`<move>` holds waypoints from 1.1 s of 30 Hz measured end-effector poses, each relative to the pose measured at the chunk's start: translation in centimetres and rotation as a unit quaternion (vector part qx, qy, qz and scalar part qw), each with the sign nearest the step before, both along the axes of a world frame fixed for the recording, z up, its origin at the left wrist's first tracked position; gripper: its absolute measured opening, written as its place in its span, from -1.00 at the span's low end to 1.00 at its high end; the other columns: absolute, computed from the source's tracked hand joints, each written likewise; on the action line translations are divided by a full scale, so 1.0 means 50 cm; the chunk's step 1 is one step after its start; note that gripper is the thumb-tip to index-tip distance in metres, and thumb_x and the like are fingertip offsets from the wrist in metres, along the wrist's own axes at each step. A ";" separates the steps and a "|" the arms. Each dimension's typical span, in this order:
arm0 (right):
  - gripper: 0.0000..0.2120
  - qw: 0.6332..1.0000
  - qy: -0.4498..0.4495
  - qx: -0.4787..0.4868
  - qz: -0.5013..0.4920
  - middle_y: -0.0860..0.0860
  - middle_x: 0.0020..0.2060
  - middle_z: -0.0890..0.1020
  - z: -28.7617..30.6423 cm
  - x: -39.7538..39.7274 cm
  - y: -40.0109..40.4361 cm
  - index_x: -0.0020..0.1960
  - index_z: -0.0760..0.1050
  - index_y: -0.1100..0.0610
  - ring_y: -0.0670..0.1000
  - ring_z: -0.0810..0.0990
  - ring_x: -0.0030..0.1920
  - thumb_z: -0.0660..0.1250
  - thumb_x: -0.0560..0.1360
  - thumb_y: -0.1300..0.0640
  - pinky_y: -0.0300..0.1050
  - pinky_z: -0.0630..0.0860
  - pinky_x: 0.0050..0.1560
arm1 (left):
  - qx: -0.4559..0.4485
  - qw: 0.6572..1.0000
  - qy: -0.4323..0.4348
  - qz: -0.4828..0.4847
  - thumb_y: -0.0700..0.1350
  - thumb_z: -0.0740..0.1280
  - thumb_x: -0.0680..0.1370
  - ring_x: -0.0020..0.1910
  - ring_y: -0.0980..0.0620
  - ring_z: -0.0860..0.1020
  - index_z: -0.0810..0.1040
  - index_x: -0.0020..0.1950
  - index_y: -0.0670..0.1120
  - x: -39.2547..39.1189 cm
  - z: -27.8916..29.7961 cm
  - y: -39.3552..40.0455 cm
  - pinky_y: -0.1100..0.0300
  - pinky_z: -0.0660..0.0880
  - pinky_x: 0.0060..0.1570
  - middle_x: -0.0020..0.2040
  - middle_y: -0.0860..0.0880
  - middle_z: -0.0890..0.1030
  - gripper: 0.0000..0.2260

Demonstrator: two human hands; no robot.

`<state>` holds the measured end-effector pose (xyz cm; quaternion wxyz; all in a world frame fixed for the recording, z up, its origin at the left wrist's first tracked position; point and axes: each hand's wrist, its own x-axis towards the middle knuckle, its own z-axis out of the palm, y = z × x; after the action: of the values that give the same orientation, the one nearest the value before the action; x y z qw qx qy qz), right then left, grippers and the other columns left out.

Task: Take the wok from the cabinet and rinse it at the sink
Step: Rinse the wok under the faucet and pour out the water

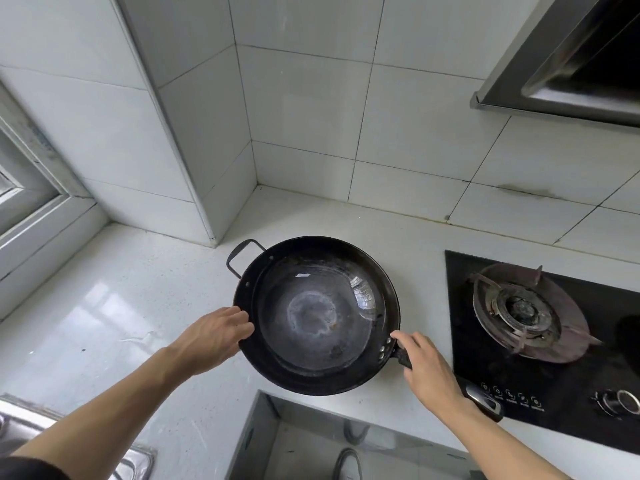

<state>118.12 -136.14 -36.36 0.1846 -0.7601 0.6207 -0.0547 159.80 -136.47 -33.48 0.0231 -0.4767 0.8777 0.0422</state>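
Observation:
A black wok [317, 315] with a worn, pale ring in its bowl sits over the white countertop [138, 306], near the front edge. Its small loop handle points to the far left. My right hand [427, 367] is closed around the long black handle at the wok's near right side. My left hand [216, 336] holds the wok's left rim, fingers curled over the edge. The steel sink [135, 459] shows only as a corner at the bottom left.
A black glass gas hob [485, 341] with one burner [521, 311] lies to the right. A range hood [571, 64] hangs at the top right. Tiled walls form a corner behind the wok. A window frame [31, 188] is at the left. An open cabinet gap [311, 441] lies below the counter edge.

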 end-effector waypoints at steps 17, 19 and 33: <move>-0.45 0.991 0.051 -0.059 0.110 0.02 0.01 0.52 0.055 0.010 0.016 0.34 0.40 0.05 0.11 0.46 0.04 0.30 0.41 0.41 0.05 0.51 -0.02 | -0.107 0.991 0.075 -0.040 -0.07 0.33 0.59 -0.22 0.05 0.46 0.37 -0.07 0.00 0.040 -0.012 0.111 0.19 0.51 -0.36 -0.14 0.05 0.47 -0.86; -0.46 0.985 0.068 -0.076 0.139 0.05 0.01 0.54 0.061 0.018 0.011 0.34 0.41 0.08 0.12 0.47 0.04 0.31 0.41 0.42 0.04 0.52 -0.06 | -0.115 0.991 0.062 -0.032 -0.02 0.18 0.63 -0.20 0.04 0.45 0.37 -0.05 -0.01 0.046 -0.003 0.139 0.20 0.50 -0.32 -0.13 0.05 0.47 -0.90; -0.38 0.918 -0.008 -0.152 0.365 0.09 -0.11 0.60 0.060 0.148 -0.074 0.22 0.52 0.16 0.19 0.55 -0.08 0.40 0.22 0.55 0.09 0.60 -0.17 | -0.145 0.968 -0.013 0.203 -0.08 0.15 0.67 -0.17 -0.06 0.46 0.48 -0.03 -0.11 -0.010 0.078 0.477 0.09 0.50 -0.20 -0.10 -0.05 0.48 -0.82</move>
<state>125.52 -139.87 -33.37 0.0791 -0.9524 0.2824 -0.0831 159.28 -112.64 -29.60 -0.0439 -0.6434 0.7592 -0.0882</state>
